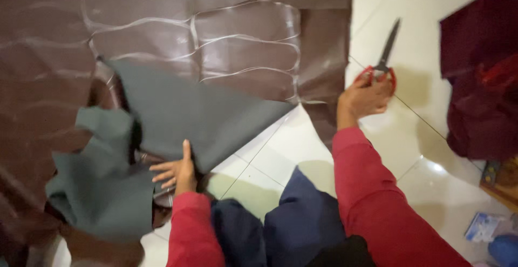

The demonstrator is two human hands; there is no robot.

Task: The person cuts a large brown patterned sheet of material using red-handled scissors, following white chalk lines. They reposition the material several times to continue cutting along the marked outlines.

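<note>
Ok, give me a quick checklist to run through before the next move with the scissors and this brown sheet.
1. Scissors in hand: ok, the right hand is on the red handles, off to the side on the white tile floor.
2. Blades shut: ok, they look closed and point away from the body.
3. Left hand away from the blades: ok, it presses on the grey folded-over flap, far from the scissors.
4. Traced outlines visible: ok, pale outlines show on the brown sheet.
5. Sheet lying flat: not ok, the near part is folded over and rumpled.
6. Cut line already started: cannot tell.
</note>
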